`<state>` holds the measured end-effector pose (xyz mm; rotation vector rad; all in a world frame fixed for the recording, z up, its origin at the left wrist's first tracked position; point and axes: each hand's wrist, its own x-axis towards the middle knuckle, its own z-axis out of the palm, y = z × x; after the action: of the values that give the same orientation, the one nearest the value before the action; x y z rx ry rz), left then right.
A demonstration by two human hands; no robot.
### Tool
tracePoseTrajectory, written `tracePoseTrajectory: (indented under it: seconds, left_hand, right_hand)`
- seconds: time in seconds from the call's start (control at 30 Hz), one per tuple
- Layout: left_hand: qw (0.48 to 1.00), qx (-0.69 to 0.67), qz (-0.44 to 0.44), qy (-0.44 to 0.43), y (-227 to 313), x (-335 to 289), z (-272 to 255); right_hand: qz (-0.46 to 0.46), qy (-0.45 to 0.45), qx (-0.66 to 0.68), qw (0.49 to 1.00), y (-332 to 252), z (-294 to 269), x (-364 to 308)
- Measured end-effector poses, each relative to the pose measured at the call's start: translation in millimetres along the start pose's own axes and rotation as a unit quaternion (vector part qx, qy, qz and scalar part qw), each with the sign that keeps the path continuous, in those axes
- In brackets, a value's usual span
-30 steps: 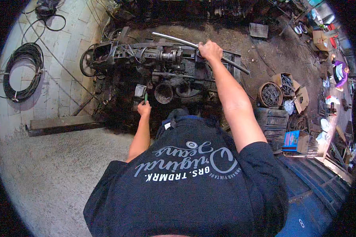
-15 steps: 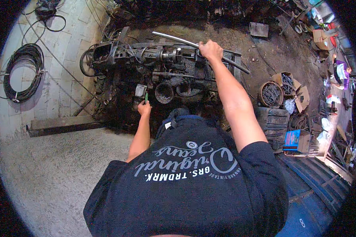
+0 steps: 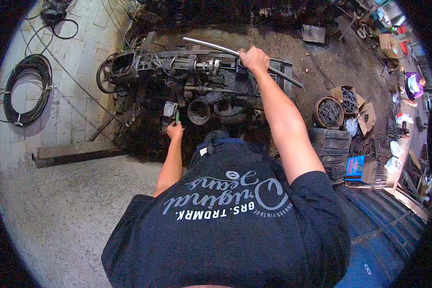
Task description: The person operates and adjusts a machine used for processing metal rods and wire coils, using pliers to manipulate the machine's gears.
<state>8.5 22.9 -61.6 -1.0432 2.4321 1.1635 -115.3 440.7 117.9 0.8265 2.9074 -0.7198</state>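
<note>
My right hand (image 3: 256,60) is wrapped round a long metal rod (image 3: 209,44). The rod slants over a dark, greasy machine (image 3: 177,65), from its far side down to its right end. My left hand (image 3: 175,130) is closed at the near side of the machine, with a slim green handle-like piece (image 3: 177,118) at its fingers. Just beyond stands a small grey box (image 3: 170,109); whether the green piece is joined to it I cannot tell. Two round cups (image 3: 199,112) with dark insides sit to the right of that hand.
A coil of black cable (image 3: 28,90) hangs on the pale wall at left. To the right are a round basket of metal pieces (image 3: 329,113), an open carton (image 3: 367,118) and a blue box (image 3: 355,168). Another person (image 3: 412,88) is at the far right.
Both hands keep their holds, and the rod has hardly shifted. The person at far right has changed posture slightly.
</note>
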Motion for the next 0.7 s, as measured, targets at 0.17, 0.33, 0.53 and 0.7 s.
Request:
tracePoseTrajectory:
  seconds: [0.17,0.33,0.53,0.7]
  left_hand:
    - [1.000,-0.014,0.005,-0.005,3,0,-1]
    - [1.000,0.001,0.011,-0.010,5,-4,-4]
    - [1.000,0.026,0.012,-0.001,14,-14,-7]
    - [0.998,0.046,0.034,0.011,21,-21,-10]
  right_hand:
    - [0.004,-0.005,-0.004,1.000,3,-1,2]
    - [0.004,-0.011,0.001,1.000,-1,-6,-2]
    - [0.003,-0.014,0.000,1.000,-4,-7,-3]
    - [0.003,-0.015,0.003,1.000,-1,-4,-2]
